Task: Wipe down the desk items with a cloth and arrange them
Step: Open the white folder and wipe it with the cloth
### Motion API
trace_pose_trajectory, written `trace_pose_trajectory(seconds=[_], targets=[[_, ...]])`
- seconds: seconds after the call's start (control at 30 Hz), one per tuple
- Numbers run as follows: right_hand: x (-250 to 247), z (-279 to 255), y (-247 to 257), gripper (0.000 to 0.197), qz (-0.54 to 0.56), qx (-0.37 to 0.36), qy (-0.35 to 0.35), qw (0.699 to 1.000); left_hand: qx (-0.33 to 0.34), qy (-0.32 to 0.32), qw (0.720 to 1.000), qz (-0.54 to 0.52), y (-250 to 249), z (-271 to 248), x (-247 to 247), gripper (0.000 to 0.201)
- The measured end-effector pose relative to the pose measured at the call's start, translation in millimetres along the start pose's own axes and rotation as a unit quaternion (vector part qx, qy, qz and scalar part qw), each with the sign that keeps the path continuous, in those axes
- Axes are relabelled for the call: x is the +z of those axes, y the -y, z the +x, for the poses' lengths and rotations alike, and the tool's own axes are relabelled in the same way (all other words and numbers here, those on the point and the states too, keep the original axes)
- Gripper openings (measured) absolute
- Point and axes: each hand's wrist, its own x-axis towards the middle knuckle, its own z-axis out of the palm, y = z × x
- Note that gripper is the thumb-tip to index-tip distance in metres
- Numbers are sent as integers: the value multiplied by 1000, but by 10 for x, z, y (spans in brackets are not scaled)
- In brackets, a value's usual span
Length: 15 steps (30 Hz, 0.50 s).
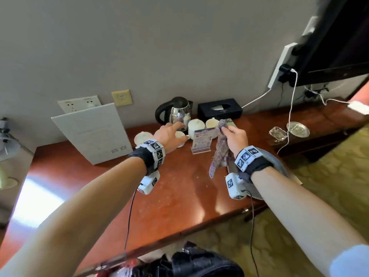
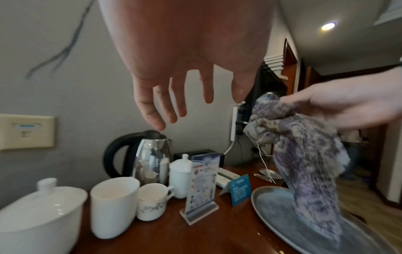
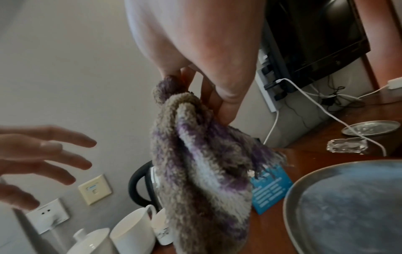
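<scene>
Pictured above a wooden desk (image 1: pixel 179 196): right hand (image 1: pixel 235 136) pinching a purple-and-grey cloth (image 1: pixel 219 154), left dangling over a grey tray (image 2: pixel 278 206); left hand (image 1: pixel 169 136) spread, fingers straight, empty, over an electric kettle (image 1: pixel 179 112) and white cups (image 2: pixel 113 206). Lettering on the upright card (image 2: pixel 202 185) too blurred for reading.

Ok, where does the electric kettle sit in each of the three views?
Head: kettle at the desk's back edge, centre, beyond the left hand.
Left wrist: kettle lower centre-left, below the fingertips.
Right wrist: kettle lower centre, mostly hidden behind the cloth.
Shared landmark: the beige wall plate left of the kettle.
</scene>
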Motion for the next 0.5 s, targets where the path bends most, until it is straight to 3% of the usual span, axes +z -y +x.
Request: trace_pose_trajectory(seconds=[0.07, 0.3, 0.5], targets=[[-259, 47, -126, 32, -8, 8, -14, 1000, 7, 4, 999, 33, -260, 28, 222, 54], [-1066, 180, -637, 30, 10, 42, -30, 999, 22, 55, 998, -21, -1018, 146, 884, 49], [-1407, 302, -988, 28, 19, 56, -39, 997, 6, 81, 996, -44, -1365, 168, 1335, 51]])
